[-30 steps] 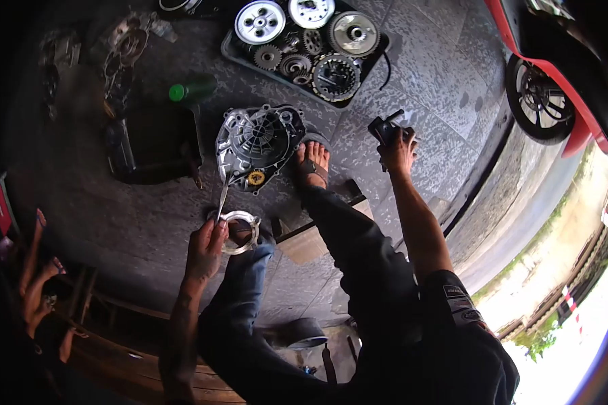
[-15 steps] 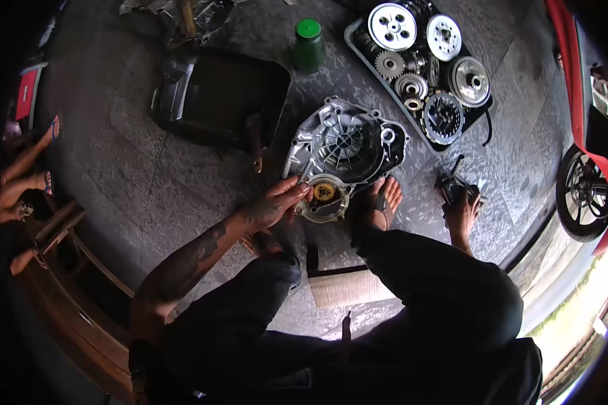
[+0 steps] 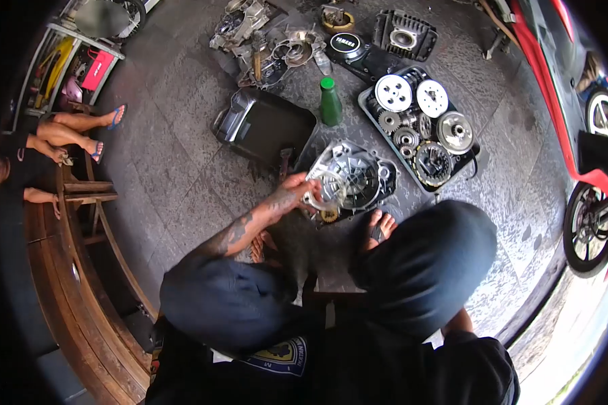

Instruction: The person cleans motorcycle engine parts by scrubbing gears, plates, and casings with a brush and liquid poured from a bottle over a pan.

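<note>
My left hand (image 3: 295, 192) is closed on the rim of a pale, ring-shaped part (image 3: 334, 190), blurred by motion. This ring is raised and tilted over the silver engine cover (image 3: 368, 177), which lies on the floor with its ribbed inside facing up. Just below the ring, a small golden gear (image 3: 329, 216) shows at the cover's near edge. My right hand is hidden behind my raised right knee (image 3: 439, 263); only a bit of the forearm shows.
A tray (image 3: 400, 156) of gears and clutch parts lies to the right. Beyond the cover are a green bottle (image 3: 330, 108), a black basin (image 3: 270, 128) and engine castings (image 3: 277, 50). A wooden bench (image 3: 91, 283) and another person's legs (image 3: 81, 131) are left; a red motorcycle (image 3: 591, 169) stands right.
My left hand has lifted the ring-shaped part off the golden gear's housing. My right hand, earlier at a dark tool on the floor, has drawn back out of sight. The view has tilted farther out.
</note>
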Tool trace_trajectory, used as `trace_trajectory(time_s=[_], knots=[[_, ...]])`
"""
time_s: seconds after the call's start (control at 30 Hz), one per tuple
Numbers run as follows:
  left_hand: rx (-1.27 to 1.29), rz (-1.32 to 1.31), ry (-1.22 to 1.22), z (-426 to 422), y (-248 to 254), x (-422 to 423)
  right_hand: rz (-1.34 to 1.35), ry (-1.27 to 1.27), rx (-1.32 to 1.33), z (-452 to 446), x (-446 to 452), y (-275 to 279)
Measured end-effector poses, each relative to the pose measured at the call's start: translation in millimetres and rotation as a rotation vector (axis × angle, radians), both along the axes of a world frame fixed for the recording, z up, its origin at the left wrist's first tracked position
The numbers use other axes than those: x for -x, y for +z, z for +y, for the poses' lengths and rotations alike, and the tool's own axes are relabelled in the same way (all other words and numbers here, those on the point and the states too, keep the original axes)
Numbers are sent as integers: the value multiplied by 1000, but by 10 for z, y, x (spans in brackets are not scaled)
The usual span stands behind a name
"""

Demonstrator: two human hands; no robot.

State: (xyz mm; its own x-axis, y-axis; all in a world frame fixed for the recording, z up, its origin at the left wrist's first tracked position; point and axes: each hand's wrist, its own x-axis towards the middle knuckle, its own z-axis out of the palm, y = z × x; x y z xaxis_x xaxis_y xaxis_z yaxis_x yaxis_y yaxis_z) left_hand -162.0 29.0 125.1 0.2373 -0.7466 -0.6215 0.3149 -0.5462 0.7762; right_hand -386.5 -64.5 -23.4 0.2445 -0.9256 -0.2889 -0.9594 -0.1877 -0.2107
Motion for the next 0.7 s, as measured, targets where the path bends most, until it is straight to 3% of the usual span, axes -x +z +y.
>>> trace_trajectory(time_s=[0.13, 0.23, 0.37, 0.43, 0.53, 0.57, 0.6, 0.67, 0.7], knots=[[-33, -67, 151, 49, 61, 34, -253, 75, -50, -126, 66, 189], [54, -79, 133, 55, 220, 93, -610, 145, -169, -286, 185, 499], [154, -92, 69, -125, 527, 262, -1160, 191, -545, -599, 309, 1216], [236, -53, -59, -183, 493, 285, -1275, 230, -724, -755, 253, 1577], [271, 4, -128, -229, 299, 124, -1207, 381, -914, -926, -2, 1719], [349, -28, -167, -234, 191, 107, -1065, 686, -853, -1092, -142, 1352], [425, -63, -207, -234, 51, 78, -919, 570, -949, -973, -306, 1610], [481, -46, -177, -144, -128, 59, -738, 663, -787, -950, -487, 1605], [374, -257, -157, -39, -204, 22, -703, 706, -700, -917, -560, 1589]])
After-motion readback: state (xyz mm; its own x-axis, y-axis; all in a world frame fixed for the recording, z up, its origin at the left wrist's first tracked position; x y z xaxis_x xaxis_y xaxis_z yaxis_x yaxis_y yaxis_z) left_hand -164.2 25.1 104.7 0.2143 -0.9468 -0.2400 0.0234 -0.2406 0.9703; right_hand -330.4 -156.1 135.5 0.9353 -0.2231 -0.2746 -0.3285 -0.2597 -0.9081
